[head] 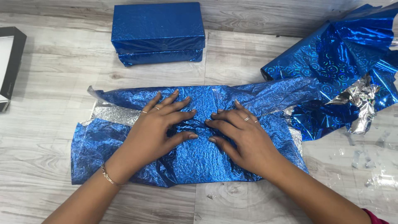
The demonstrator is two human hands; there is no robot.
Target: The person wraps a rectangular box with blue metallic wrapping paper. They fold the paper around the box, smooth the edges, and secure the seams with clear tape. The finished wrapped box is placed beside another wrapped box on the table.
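Observation:
A sheet of crinkled shiny blue wrapping foil [99, 145] lies folded over something box-shaped on a grey wood-look surface; what is under it is hidden. My left hand [159, 126] lies flat on the foil's top, fingers spread, pointing up and right. My right hand [242, 137] lies flat beside it, fingers spread and pointing left, fingertips nearly meeting those of the left hand. Both palms press down on the foil where its edges overlap. The foil's silver underside [114, 114] shows at the left.
Two blue-wrapped boxes [158, 31] are stacked at the back. A crumpled roll of patterned blue foil [336, 62] with silver scraps [360, 105] lies at the right. A black-edged box [10, 62] sits at the left edge. Clear tape bits [373, 178] litter the lower right.

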